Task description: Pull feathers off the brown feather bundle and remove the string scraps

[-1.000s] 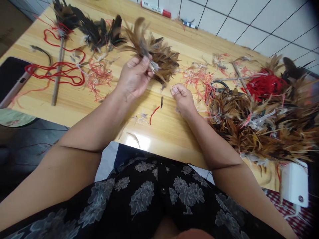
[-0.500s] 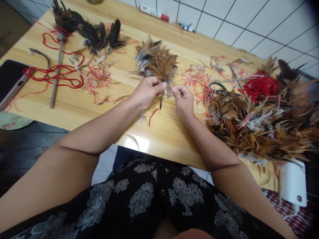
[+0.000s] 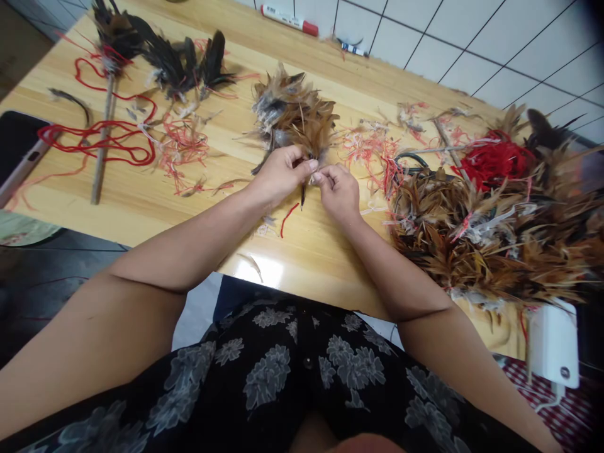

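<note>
My left hand [image 3: 285,173] is closed in a pinch on the quill ends of a small bunch of brown feathers [image 3: 315,126] at the middle of the table. Close against its thumb, my right hand [image 3: 340,192] pinches at the same pale quill ends. Whatever lies between the right fingertips is too small to make out. One dark quill [image 3: 302,200] points down below the fingers. Behind my left hand lies more of the brown and grey feathers [image 3: 274,104]. A short piece of red yarn [image 3: 289,220] rests on the wood nearer to me.
At left are a stick with dark feathers [image 3: 104,145], looped red cord [image 3: 127,154], black feathers [image 3: 177,66] and a phone [image 3: 21,151]. Tied brown feather bundles [image 3: 495,245] and red yarn [image 3: 503,160] fill the right. Markers [image 3: 287,20] lie along the tiled wall.
My right hand has moved left, so its fingertips now meet those of my left hand at the quill ends. The left hand keeps its pinch.
</note>
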`<state>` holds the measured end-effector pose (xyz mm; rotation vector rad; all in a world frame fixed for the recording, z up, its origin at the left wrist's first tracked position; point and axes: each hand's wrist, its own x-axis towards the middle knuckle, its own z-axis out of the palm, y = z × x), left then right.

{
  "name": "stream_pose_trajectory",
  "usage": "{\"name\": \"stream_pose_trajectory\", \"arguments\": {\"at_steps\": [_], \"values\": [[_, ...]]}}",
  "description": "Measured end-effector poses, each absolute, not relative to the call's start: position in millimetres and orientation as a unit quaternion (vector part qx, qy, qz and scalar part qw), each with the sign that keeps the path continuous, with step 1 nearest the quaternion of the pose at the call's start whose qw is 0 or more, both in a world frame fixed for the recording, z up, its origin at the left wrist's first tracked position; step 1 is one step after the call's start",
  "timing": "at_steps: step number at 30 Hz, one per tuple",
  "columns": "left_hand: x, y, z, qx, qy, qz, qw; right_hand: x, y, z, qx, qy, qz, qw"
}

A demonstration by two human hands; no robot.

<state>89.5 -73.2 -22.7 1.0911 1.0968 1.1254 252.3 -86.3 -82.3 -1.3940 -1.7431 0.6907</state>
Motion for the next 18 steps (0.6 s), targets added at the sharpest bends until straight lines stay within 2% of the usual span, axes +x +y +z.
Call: {"name": "stream_pose_trajectory", "arguments": {"at_steps": [7, 18], "values": [[87, -73, -4, 0.320, 0.434, 0.486, 0.688, 252, -73, -102, -0.491, -0.626, 0.374, 0.478], [91, -77, -10, 0.297, 0.401, 0.469, 0.728, 254, -64, -111, -0.427, -0.619, 0.433, 0.496]]}}
